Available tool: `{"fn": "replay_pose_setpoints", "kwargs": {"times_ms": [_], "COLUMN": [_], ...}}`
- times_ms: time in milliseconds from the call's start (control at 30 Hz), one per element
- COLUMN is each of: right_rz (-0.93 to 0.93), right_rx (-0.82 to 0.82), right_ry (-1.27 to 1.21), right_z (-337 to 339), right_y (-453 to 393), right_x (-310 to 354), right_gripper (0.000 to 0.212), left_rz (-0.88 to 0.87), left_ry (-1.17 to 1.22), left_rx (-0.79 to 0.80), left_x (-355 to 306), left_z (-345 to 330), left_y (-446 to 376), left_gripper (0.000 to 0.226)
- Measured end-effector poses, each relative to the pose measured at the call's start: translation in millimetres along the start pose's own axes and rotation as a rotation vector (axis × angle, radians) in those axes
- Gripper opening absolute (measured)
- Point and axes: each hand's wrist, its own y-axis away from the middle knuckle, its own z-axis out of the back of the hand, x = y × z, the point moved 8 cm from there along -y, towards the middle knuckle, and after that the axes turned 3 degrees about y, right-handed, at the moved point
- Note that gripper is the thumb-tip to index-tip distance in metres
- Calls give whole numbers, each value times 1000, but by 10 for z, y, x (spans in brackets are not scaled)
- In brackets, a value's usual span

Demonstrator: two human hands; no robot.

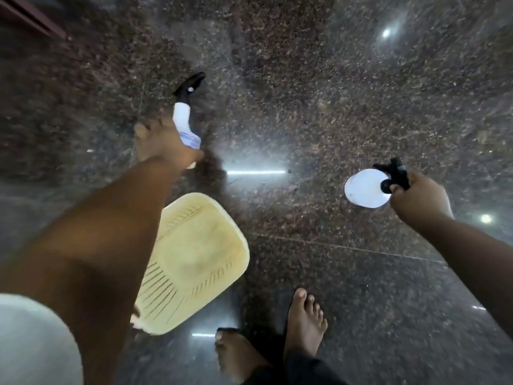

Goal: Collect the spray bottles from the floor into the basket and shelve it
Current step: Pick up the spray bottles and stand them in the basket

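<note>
A pale yellow slotted basket [200,254] sits empty on the dark stone floor, below and between my arms. My left hand [163,143] grips the lower body of a white spray bottle [183,118] whose black trigger head points away from me. My right hand [416,195] holds the black trigger head of a second white spray bottle [363,187], seen from above as a round white body. Both bottles are beyond the basket, one at its far left, one well to its right. My left forearm crosses over the basket's left side.
Polished speckled granite floor [305,93] reflects ceiling lights. My two bare feet [302,323] stand just below the basket's right corner. A dark wooden edge [30,15] runs across the top left corner.
</note>
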Motion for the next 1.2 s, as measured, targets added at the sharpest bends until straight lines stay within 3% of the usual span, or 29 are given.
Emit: {"fn": "replay_pose_setpoints", "kwargs": {"times_ms": [200, 367, 533, 700, 900, 1100, 1200], "right_rz": [97, 276, 481, 568, 586, 661, 669], "right_rx": [53, 86, 157, 250, 338, 281, 281], "right_ry": [83, 110, 112, 22, 78, 164, 151], "right_z": [387, 824, 801, 48, -1123, -1613, -1685], "right_y": [839, 1896, 2721, 2851, 2286, 1879, 1819], "right_x": [629, 1344, 2126, 2695, 2943, 2959, 2962], "right_gripper": [34, 28, 20, 24, 29, 29, 26], "left_rz": [-4, 249, 321, 392, 337, 276, 274], "left_ry": [305, 653, 834, 936, 1016, 754, 764], "left_rx": [-4, 4, -30, 19, -1, -42, -42], "left_x": [954, 1768, 1848, 1597, 1361, 1164, 1137], "left_z": [550, 613, 352, -172, -906, -1383, -1529], "left_y": [1200, 2330, 2999, 3007, 2362, 1915, 1847], "left_gripper": [109, 120, 106, 87, 77, 76, 74]}}
